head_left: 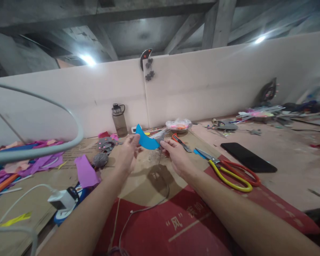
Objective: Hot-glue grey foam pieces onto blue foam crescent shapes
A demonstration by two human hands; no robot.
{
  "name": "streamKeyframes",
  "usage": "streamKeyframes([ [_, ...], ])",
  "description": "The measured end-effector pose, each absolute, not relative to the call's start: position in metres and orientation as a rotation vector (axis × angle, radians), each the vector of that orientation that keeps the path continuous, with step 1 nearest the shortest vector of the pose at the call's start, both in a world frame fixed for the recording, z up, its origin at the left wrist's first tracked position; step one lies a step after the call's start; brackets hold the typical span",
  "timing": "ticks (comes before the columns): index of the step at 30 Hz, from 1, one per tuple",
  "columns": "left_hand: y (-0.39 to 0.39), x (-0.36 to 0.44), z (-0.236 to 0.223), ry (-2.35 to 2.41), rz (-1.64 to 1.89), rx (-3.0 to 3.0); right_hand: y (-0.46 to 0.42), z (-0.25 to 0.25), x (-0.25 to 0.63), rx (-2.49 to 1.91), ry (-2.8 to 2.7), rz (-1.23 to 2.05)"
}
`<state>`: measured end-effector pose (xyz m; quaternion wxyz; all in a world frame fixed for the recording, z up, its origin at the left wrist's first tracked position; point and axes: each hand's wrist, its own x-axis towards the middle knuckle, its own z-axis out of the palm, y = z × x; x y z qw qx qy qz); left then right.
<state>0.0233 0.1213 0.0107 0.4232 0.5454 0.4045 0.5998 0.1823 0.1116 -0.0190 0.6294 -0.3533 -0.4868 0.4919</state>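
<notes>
blue crescent (148,141): long axis slopes down from my left grip (130,151) to my right grip (176,153), each pinched at one end.

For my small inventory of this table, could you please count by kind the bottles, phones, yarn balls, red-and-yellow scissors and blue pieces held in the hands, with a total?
Bottle: 1
Black phone: 1
Gray yarn ball: 1
Red-and-yellow scissors: 1
Held blue piece: 1
Total: 5
</notes>
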Motion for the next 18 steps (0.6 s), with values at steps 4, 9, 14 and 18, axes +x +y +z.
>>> streamKeyframes([
  [4, 0.112, 0.043, -0.006, 0.728, 1.338, 1.122, 0.110, -0.019, 0.182, -0.783, -1.152, 1.166],
  [9, 0.110, 0.042, -0.010, 0.747, 1.408, 1.032, 0.106, -0.020, 0.176, -0.724, -1.203, 1.283],
  [14, 0.116, 0.032, -0.014, 0.807, 1.476, 0.992, 0.105, -0.028, 0.166, -0.792, -1.249, 1.351],
  [18, 0.118, 0.032, -0.020, 0.826, 1.517, 0.945, 0.110, -0.035, 0.167, -0.927, -1.402, 1.108],
])
